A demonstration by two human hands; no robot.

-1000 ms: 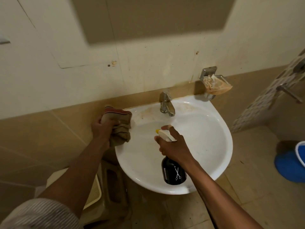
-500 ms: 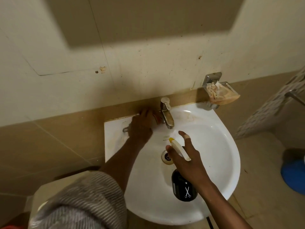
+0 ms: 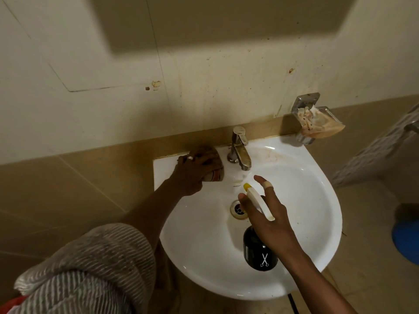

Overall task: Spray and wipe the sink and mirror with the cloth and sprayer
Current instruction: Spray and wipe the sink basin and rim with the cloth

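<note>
A white wall-mounted sink (image 3: 313, 225) fills the middle of the view, with a chrome tap (image 3: 240, 148) at its back and a drain (image 3: 235, 208) in the bowl. My left hand (image 3: 195, 171) presses a brownish cloth (image 3: 216, 172) flat on the sink's back left ledge, beside the tap. My right hand (image 3: 269, 216) holds a black spray bottle (image 3: 258, 252) with a white head and yellow nozzle over the bowl, index finger stretched forward. The nozzle points toward the tap. No mirror glass is visible, only a dark patch high on the wall.
A metal soap holder (image 3: 317, 120) with a stained wrapper is fixed to the wall right of the tap. A blue bucket (image 3: 405, 241) stands on the floor at the right edge. Tan tiles run along the wall behind the sink.
My left hand brought the cloth from the sink's left side onto the back ledge and has slid it a little left of the tap. The sprayer hand stayed over the bowl.
</note>
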